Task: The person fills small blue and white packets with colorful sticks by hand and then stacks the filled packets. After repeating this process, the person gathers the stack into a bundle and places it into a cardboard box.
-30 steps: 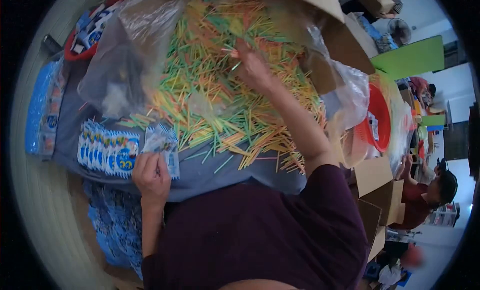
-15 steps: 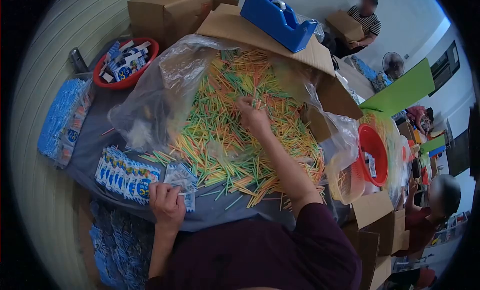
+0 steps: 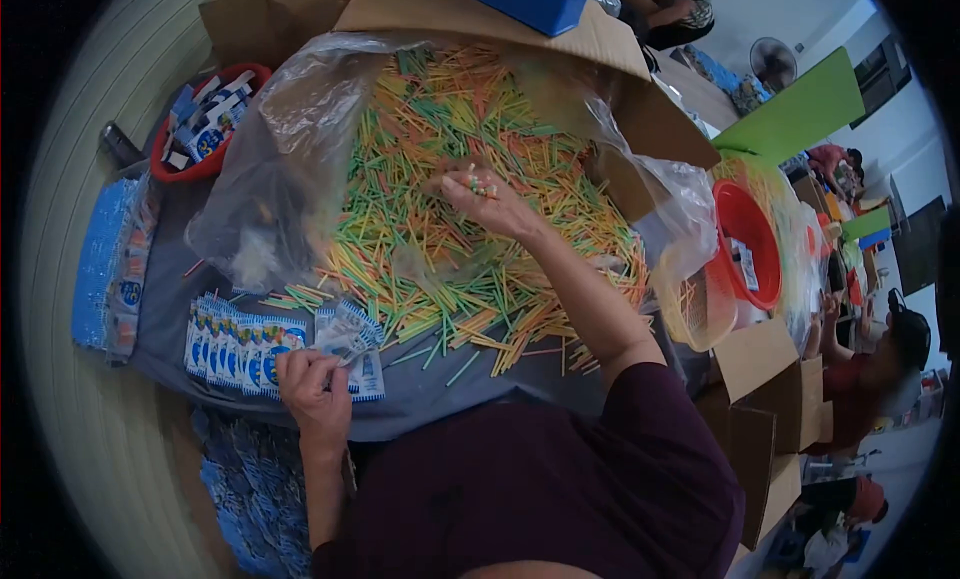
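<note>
A big heap of thin straw-like sticks (image 3: 420,239) in green, yellow, orange and pink lies over a clear plastic sheet. Above its middle, my right hand (image 3: 490,201) is closed round a small bundle of these sticks, their ends pointing up at me. My left hand (image 3: 316,391) rests at the table's front edge, fingers bent and thumb pressed in, on a clear-and-blue packet (image 3: 350,341). To its left, a row of blue and white printed packets (image 3: 235,347) lies overlapped. The left fingertips partly hide where they meet the packet.
A red basin (image 3: 205,164) of small boxes stands at the left, near a bundle of blue packets (image 3: 105,264). Behind the heap are an opened carton (image 3: 500,19) and a blue tape dispenser (image 3: 535,1). At the right are a red basket (image 3: 765,279) and co-workers.
My right hand has come slightly left and turned, so the bundle's ends now face me. My left hand stays at the packets. The whole view has shifted, with things higher in it.
</note>
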`<state>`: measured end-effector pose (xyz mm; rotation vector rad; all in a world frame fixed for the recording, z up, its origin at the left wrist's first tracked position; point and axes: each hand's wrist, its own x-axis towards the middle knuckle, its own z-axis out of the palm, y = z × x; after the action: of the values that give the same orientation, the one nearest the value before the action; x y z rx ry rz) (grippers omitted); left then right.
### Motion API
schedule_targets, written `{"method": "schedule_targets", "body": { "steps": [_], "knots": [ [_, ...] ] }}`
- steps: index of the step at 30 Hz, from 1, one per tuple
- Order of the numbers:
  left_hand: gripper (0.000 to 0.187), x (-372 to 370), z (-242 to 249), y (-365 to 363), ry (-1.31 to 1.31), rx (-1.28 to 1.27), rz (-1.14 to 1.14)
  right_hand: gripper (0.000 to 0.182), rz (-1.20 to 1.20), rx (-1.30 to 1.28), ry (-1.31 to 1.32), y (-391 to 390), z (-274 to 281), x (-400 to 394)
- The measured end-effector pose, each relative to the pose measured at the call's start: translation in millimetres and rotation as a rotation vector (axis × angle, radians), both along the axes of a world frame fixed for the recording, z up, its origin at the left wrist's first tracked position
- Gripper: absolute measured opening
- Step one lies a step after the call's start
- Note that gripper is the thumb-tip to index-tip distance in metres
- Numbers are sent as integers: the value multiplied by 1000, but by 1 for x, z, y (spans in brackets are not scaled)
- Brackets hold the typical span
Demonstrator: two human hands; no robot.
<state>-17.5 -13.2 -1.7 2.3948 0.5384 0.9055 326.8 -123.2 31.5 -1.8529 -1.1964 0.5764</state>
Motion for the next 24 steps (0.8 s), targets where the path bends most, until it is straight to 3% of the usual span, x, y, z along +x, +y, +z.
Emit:
{"method": "schedule_targets", "body": {
  "steps": [3, 5, 8, 10, 12, 14, 16, 18, 22, 24],
  "knots": [
    [10, -2, -10, -5, 148, 17, 16, 42, 35, -48, -99, -7, -18, -10],
    [10, -3, -5, -9, 175, -49, 31, 42, 3, -92, -622, -9, -27, -18],
    [9, -4, 9, -8, 167, -70, -19, 43, 63, -182, -490, -6, -28, -10],
    [8, -5, 3, -1, 156, -114, -25, 38, -2, -62, -569, -3, -34, -13],
    [8, -8, -10, 9, 89, -221, -40, 31, -23, 226, 62, 1, -27, -12],
    [10, -2, -2, 9, 21, -288, -7, 38, -81, 487, 81, 2, -9, -20],
    [12, 8, 7, 10, -60, -311, -17, 33, -254, 329, 8, -7, 21, -35],
    [12, 25, 18, 8, -159, -274, -22, 37, 270, 676, 940, 3, -9, 2],
    [11, 56, 16, 6, -167, -548, -52, 40, 448, 677, 1151, 13, 11, -43],
    [9, 67, 11, 6, -199, -652, -99, 47, 573, 682, 946, 22, 19, -68]
  ]
}}
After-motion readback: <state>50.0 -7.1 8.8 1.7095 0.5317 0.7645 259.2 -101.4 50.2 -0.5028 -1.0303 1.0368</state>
